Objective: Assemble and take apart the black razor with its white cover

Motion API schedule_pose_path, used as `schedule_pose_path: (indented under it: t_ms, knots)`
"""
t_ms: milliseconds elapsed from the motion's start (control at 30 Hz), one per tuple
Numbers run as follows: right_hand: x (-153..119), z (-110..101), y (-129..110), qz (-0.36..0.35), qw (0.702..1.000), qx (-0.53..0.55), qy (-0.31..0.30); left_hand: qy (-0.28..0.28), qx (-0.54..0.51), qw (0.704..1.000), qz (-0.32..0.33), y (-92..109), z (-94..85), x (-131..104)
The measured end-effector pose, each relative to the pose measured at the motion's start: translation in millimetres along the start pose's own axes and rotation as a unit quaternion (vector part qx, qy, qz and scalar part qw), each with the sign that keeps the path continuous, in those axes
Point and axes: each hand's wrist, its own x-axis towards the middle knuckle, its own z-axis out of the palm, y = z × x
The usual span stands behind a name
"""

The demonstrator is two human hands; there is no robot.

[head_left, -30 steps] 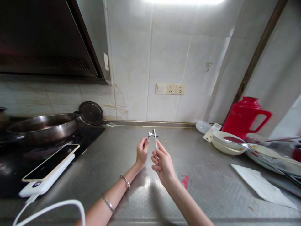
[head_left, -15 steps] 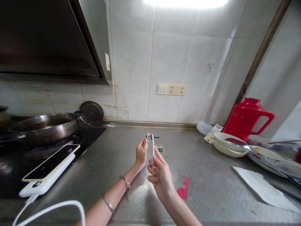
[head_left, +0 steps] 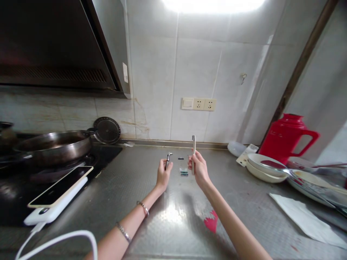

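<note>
My left hand (head_left: 163, 176) is closed around a slim black-and-silver handled tool (head_left: 168, 159) with a small angled head, shaped like a razor. To its right, my right hand (head_left: 200, 167) grips a white toothbrush (head_left: 194, 146) upright, brush head at the top. The two held things are apart, both above the metal counter (head_left: 130, 180). Between and behind my hands lie a small clear piece with dark green strips (head_left: 183, 172) and a short dark strip (head_left: 180, 158); I cannot make out their kind.
On the left, a phone (head_left: 62, 186) rests on a white power bank (head_left: 54, 216) with a cable, beside a steel pan (head_left: 55, 146). A red thermos (head_left: 284, 139), stacked bowls (head_left: 267, 177) and a white napkin (head_left: 303, 216) are at right. A red scrap (head_left: 211, 222) lies nearer me.
My right hand has moved up and to the right with the toothbrush, away from the tool's head. My left hand stays nearly in place, with more of the handle showing.
</note>
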Motion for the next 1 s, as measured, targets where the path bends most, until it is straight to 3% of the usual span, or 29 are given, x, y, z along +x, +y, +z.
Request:
schedule_pose_path:
  t_ms: [200,433,733,1000]
  knots:
    - [22,-25,36,-0.065,0.984,-0.166,0.007,0.001,0.005,1.000,0.016,-7,1.3,2]
    - [17,-40,32,-0.085,0.954,-0.285,-0.025,-0.029,0.013,0.999,0.024,-11,2.5,2]
    - [19,-48,35,-0.103,0.927,-0.348,-0.094,-0.072,0.009,0.997,0.001,-8,6.7,-7]
    - [22,-47,32,-0.114,0.930,-0.330,-0.114,-0.078,0.016,0.997,-0.004,-7,5.4,-5]
